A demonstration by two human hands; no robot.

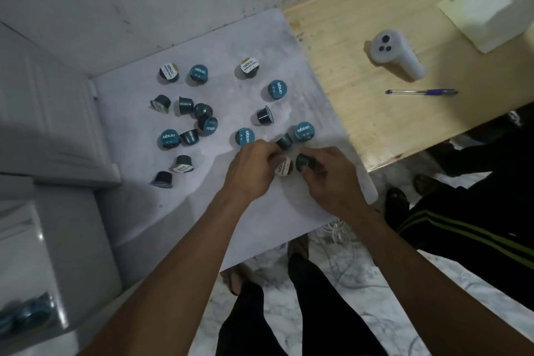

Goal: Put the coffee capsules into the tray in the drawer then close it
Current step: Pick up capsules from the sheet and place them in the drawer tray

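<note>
White bench (260,46) abuts a wooden bench (390,72) along its right edge. On the wooden bench: one paper sheet (491,9) at the far right corner, one white controller (397,56), one blue pen (422,92). Coffee capsules (199,74) lie scattered over the white bench, nineteen counted, some upright, some tipped; at least five show blue lids, about five pale lids. Both hands work near its right edge. Left hand (251,167): grip curled round one pale-lidded capsule (284,167). Right hand (329,175): grip pinching one dark capsule (306,162). At the lower left corner of the view, further blue capsules (26,313) sit in a white compartment, blurred; count cannot be told
</note>
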